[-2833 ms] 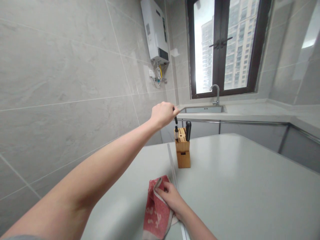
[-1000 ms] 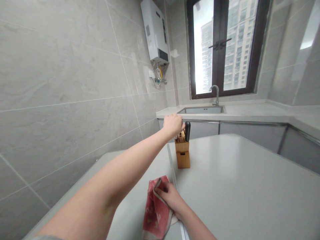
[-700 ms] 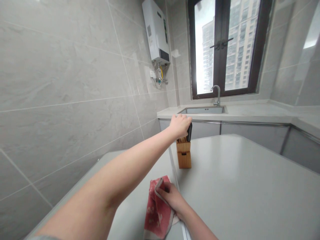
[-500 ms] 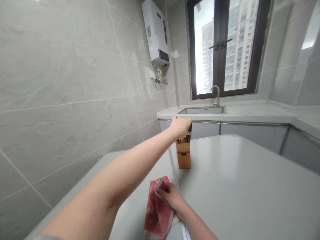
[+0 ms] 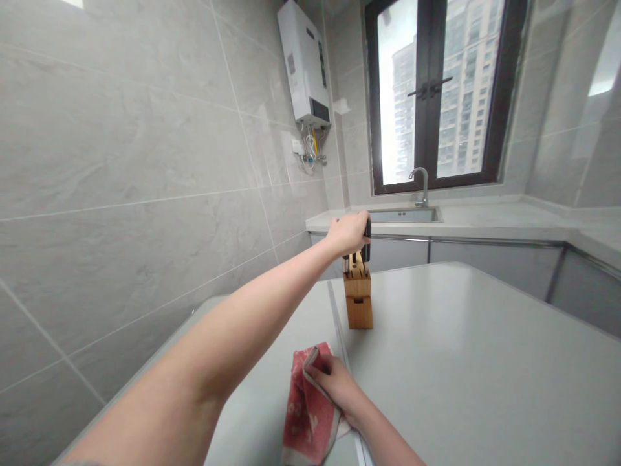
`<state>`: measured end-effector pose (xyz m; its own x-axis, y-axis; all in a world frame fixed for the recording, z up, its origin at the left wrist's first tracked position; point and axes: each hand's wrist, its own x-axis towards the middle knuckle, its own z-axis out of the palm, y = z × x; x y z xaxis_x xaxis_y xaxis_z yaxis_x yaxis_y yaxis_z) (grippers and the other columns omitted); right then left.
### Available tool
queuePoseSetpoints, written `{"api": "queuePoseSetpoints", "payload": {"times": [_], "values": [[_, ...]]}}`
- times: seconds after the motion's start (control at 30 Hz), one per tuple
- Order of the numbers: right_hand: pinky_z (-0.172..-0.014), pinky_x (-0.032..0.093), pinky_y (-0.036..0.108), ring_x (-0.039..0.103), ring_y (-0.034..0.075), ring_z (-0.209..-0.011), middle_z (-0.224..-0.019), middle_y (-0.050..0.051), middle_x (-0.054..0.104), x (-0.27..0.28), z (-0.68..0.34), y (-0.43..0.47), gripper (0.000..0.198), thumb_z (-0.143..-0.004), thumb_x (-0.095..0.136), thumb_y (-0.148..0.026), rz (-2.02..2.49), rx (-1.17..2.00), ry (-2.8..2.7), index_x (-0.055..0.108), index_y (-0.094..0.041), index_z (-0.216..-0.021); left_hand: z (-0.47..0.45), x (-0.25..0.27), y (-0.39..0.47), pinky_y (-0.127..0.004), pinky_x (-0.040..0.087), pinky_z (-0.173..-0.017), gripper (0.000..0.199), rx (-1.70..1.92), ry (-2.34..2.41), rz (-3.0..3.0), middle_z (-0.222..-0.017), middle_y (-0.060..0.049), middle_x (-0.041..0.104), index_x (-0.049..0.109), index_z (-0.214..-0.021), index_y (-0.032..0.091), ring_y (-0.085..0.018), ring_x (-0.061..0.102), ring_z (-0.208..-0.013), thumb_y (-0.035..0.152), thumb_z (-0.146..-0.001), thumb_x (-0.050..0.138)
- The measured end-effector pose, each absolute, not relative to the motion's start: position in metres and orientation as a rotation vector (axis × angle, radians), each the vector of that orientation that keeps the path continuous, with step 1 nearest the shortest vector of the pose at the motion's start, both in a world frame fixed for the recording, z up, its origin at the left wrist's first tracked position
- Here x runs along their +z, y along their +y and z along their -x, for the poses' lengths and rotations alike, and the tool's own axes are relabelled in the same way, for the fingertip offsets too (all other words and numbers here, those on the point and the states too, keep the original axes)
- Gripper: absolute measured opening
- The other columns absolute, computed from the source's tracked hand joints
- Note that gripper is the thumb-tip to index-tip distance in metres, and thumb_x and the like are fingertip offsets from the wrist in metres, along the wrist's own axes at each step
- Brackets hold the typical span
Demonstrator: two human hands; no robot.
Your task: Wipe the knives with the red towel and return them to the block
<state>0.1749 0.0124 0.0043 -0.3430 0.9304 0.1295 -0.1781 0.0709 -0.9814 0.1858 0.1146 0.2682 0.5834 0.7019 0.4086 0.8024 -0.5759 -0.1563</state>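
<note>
A wooden knife block (image 5: 359, 310) stands on the table, with slots in its top and a few handles showing there. Above it, my left hand (image 5: 348, 233) is closed around the black handle of a knife (image 5: 367, 243); its blade is mostly hidden, its lower end at the block's slots. Closer to me, a red patterned towel with a pale border (image 5: 308, 414) hangs folded from my right hand (image 5: 334, 382), pinched between thumb and fingers. The towel's lower part lies against the tabletop.
The pale table (image 5: 466, 362) has a seam running lengthwise near the block. Beyond it are a counter (image 5: 485, 213) with a sink (image 5: 402, 215) and faucet (image 5: 423, 188). A tiled wall (image 5: 121, 162) rises on the left, with a white water heater (image 5: 303, 65) near the corner.
My left hand has risen a little with the knife handle, baring more of the block's top and another handle. My right hand keeps its grip on the towel.
</note>
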Motion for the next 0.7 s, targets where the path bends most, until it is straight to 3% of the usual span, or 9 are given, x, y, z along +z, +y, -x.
{"api": "queuePoseSetpoints", "payload": {"times": [0.13,0.43,0.7], "values": [[-0.071,0.043,0.032,0.06,0.022,-0.074,-0.074,0.005,0.069,0.0,-0.174,0.015,0.038,-0.069,0.061,-0.05,0.821,1.436,-1.398,0.067,-0.013,-0.077,-0.181,0.291,0.11,-0.031,0.045,-0.078,0.036,-0.688,-1.151,2.64,-0.106,-0.008,0.06,0.045,-0.108,0.018,-0.02,0.057,-0.093,0.019,-0.076,0.059],[-0.069,0.042,0.03,0.059,0.02,-0.074,-0.076,0.004,0.067,0.0,-0.172,0.015,0.035,-0.07,0.062,-0.048,0.861,1.411,-1.407,0.065,-0.013,-0.077,-0.152,0.342,0.087,-0.033,0.055,-0.07,0.033,-1.389,-1.141,2.664,-0.099,-0.004,0.053,0.042,-0.106,0.022,-0.015,0.058,-0.084,0.01,-0.078,0.055],[-0.072,0.043,0.031,0.06,0.021,-0.077,-0.079,0.005,0.068,-0.002,-0.172,0.015,0.038,-0.069,0.063,-0.048,0.874,1.427,-1.362,0.066,-0.013,-0.082,-0.095,0.319,0.062,-0.04,0.055,-0.077,0.031,-2.178,-0.816,2.454,-0.1,0.0,0.051,0.043,-0.106,0.026,-0.017,0.06,-0.093,0.025,-0.079,0.059]]}}
